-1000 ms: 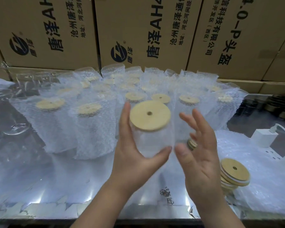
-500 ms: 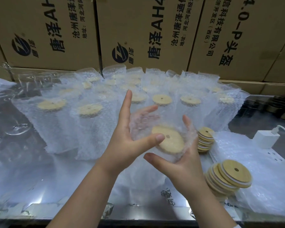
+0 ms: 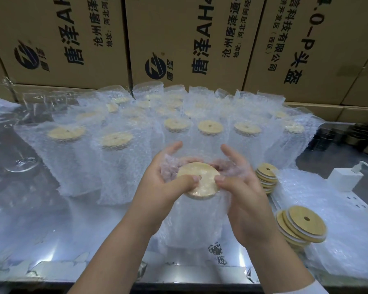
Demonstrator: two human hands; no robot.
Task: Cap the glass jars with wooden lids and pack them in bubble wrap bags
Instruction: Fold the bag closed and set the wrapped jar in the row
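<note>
At the near edge of the shiny metal table (image 3: pixel 51 240), the left hand (image 3: pixel 157 187) and right hand (image 3: pixel 246 200) grip the mouth of a bubble wrap bag (image 3: pixel 200 232). Both thumbs rest on the round wooden lid (image 3: pixel 202 187) of the glass jar (image 3: pixel 191 209) inside. Just right lie stacked holed lids (image 3: pixel 302 225) on flat bubble wrap. Beyond stand rows of bagged jars (image 3: pixel 115 158), then printed cardboard boxes (image 3: pixel 179 39).

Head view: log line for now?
jar in bubble wrap bag | left hand grips bag | right hand grips bag | thumbs over wooden lid
</note>
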